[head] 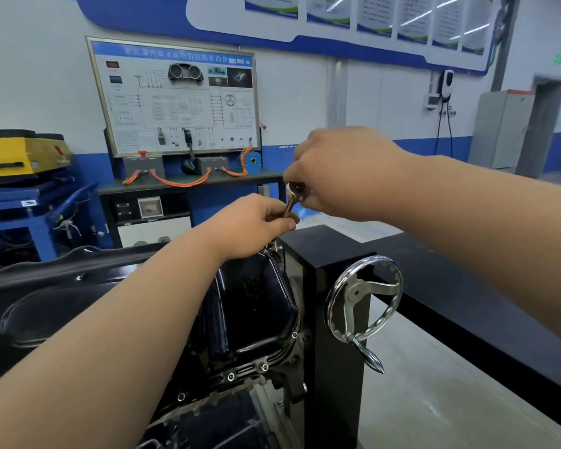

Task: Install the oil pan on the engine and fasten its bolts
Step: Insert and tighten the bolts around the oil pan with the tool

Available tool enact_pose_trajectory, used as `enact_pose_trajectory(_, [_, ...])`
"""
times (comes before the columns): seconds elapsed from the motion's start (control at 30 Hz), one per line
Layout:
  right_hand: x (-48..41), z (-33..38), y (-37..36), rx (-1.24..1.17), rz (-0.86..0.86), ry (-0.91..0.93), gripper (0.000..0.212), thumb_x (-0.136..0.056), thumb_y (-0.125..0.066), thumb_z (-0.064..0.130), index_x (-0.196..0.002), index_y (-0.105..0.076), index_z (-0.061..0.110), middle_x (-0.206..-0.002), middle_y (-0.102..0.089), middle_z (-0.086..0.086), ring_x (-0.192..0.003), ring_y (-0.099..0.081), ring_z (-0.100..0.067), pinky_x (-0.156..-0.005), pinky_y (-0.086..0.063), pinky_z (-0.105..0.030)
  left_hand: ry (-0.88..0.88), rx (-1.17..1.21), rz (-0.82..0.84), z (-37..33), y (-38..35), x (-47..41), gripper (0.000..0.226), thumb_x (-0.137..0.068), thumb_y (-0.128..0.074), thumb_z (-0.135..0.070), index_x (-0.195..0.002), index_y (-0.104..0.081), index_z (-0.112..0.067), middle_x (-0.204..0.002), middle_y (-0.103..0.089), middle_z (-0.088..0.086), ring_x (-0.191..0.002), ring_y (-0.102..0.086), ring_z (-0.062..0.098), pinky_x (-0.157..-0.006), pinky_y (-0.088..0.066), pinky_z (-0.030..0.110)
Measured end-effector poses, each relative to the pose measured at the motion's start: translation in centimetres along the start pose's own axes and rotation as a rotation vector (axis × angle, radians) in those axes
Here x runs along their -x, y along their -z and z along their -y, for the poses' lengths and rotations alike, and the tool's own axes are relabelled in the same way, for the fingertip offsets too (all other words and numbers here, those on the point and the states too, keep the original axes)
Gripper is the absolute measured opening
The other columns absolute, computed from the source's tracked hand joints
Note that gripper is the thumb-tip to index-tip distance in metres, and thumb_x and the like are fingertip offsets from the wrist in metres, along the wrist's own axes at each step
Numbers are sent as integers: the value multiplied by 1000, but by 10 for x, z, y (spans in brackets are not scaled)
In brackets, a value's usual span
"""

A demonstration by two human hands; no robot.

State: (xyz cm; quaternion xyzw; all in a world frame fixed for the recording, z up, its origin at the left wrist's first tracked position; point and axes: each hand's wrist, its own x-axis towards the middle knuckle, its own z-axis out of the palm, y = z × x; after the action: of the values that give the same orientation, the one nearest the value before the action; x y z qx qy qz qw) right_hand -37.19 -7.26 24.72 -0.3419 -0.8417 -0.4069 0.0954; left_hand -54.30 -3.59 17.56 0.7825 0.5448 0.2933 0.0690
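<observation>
White-and-blue workshop walls close off the background; in front of them, low in the middle of the view, the glossy black oil pan (253,306) sits on the engine (208,405), its flange edge facing the camera; several bolts (230,376) stand in the holes along that near flange and round its right corner; at the pan's far right corner a slim chrome tool (291,202) rises at a slant; the left hand (256,222) has its fingers and thumb curled round the tool's shaft, and the right hand (337,173), just above and touching distance away, is closed over the tool's shiny top end; whether the tip sits on a bolt is hidden by the left hand; just right of the pan stands a black post (331,254) carrying a chrome handwheel (365,303); farther back a wiring training board (175,95) rises from a table (263,176) with orange cables (178,183); a yellow machine (20,153) sits at far left.
</observation>
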Motion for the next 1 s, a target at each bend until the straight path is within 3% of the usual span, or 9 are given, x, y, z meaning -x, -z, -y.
enact_pose_trajectory(0.07, [-1,5,0,-125,54,-192,40,-93,-47,45,-65,-48,17,-63,-42,0,-56,-44,-19,-49,-26,-25,-26,1,-97,0,-3,2,11,-89,-61,-35,-92,-69,-28,-85,-69,-10,-82,-63,7,-81,-51,35])
enact_pose_trajectory(0.17, [0,13,-6,-400,102,-419,53,-91,-40,59,-57,-34,18,-58,-39,0,-51,-33,-14,-47,-21,-27,-56,-28,-210,-4,-3,6,16,-84,-68,-34,-69,-65,-30,-62,-62,-19,-60,-55,-5,-57,-41,12])
enact_pose_trajectory(0.3, [2,9,1,-173,80,-212,43,-89,-51,49,-61,-45,17,-62,-45,-1,-54,-43,-17,-47,-25,-25,-75,-81,-137,-5,0,9,14,-89,-61,-35,-87,-72,-26,-68,-63,-4,-57,-48,4,-62,-44,29])
enact_pose_trajectory(0.43, [5,-1,-2,87,7,95,19,-92,-54,28,-111,-58,27,-102,-53,2,-100,-49,-22,-70,-30,-29,-60,-93,-120,-6,-2,9,19,-91,-58,-37,-87,-69,-23,-68,-61,0,-56,-44,6,-61,-42,31])
enact_pose_trajectory(0.63, [7,30,-11,-147,90,-300,51,-93,-11,45,-70,-45,15,-64,-40,-1,-53,-33,-16,-55,-23,-28,-63,-8,-179,-10,-5,14,21,-84,-52,-34,-70,-65,-42,-76,-69,2,-71,-61,22,-70,-51,38])
enact_pose_trajectory(0.73, [6,23,-9,-153,103,-312,43,-93,-40,48,-65,-42,16,-68,-46,-2,-56,-37,-17,-49,-21,-28,-76,-101,-140,-7,-7,13,26,-92,-49,-29,-73,-64,-36,-69,-64,-8,-60,-53,5,-59,-46,26])
enact_pose_trajectory(0.83, [7,6,-7,44,-14,0,13,-94,-50,30,-99,-57,21,-97,-55,1,-90,-49,-21,-69,-33,-30,-87,-110,-159,-9,-9,13,37,-97,-50,-29,-64,-42,-43,-57,-55,-30,-61,-49,-17,-51,-35,4])
enact_pose_trajectory(0.9, [8,3,-6,26,-42,53,21,-93,-52,26,-114,-55,25,-105,-56,2,-102,-48,-22,-81,-38,-33,-90,-110,-152,-8,-11,13,34,-98,-49,-27,-68,-42,-43,-57,-51,-41,-63,-45,-26,-55,-33,-2])
enact_pose_trajectory(1.0, [9,15,-8,-66,-61,-141,27,-93,-46,43,-98,-58,19,-73,-49,2,-71,-50,-22,-64,-34,-31,-73,-132,-164,-5,-12,7,16,-96,-49,-31,-85,-60,-35,-66,-59,-16,-62,-52,-8,-54,-38,8])
